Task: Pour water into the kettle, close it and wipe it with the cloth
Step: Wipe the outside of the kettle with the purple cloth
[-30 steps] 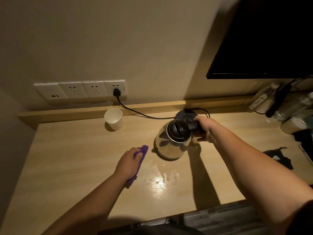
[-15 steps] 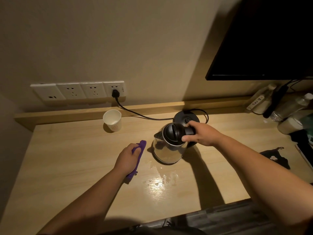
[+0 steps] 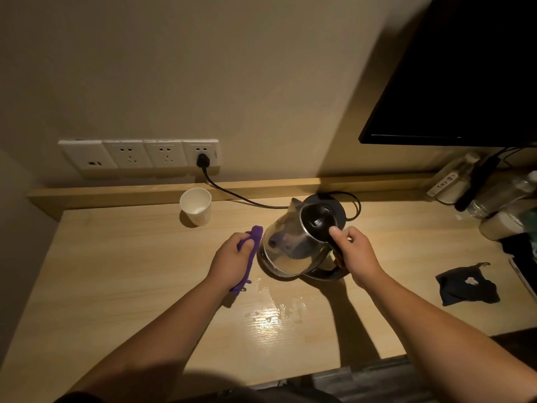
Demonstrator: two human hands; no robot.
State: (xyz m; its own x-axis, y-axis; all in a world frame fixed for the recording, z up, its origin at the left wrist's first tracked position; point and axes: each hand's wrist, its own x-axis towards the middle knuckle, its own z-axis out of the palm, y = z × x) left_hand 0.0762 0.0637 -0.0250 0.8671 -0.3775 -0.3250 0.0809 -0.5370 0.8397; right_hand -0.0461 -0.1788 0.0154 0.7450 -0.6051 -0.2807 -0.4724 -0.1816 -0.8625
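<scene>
Both hands are engaged: right fingers point(image 3: 337, 231) wrapped around the black handle of the shiny steel kettle point(image 3: 293, 248), apparently tilted; left fingers point(image 3: 247, 242) clasping the purple cloth point(image 3: 252, 251), best pressed flat against the wall beside them.

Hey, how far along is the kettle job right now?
Done, by the look of it: the kettle has its black lid shut, and the paper cup stands apart by the wall. In hand: the right hand grips the handle, tilting the kettle, while the left hand holds the purple cloth beside its body. Left: the wiping; water also lies on the desk.
</scene>
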